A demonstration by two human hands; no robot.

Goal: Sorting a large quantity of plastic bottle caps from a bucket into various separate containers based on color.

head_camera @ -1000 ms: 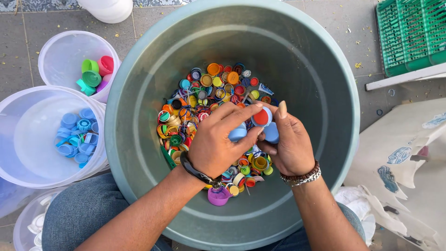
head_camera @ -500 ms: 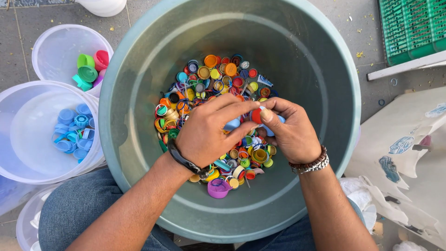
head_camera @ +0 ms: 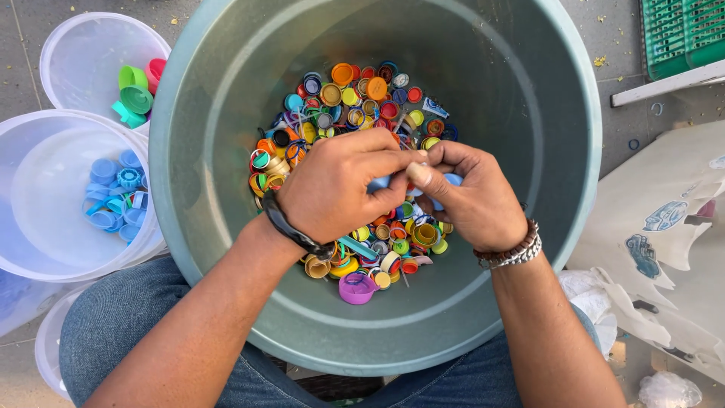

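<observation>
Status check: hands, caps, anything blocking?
Left hand and right hand both in grey tub, pinching blue caps together. Mixed caps piled beneath. Nothing in the way.

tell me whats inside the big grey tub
A heap of mixed-colour bottle caps lies in the grey tub. The left hand and right hand cover its middle.

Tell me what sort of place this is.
Likely an informal floor-level sorting spot for plastic bottle caps: a big grey-green plastic tub of mixed caps sits on grey paving, with clear plastic buckets of colour-sorted caps beside it.
</observation>
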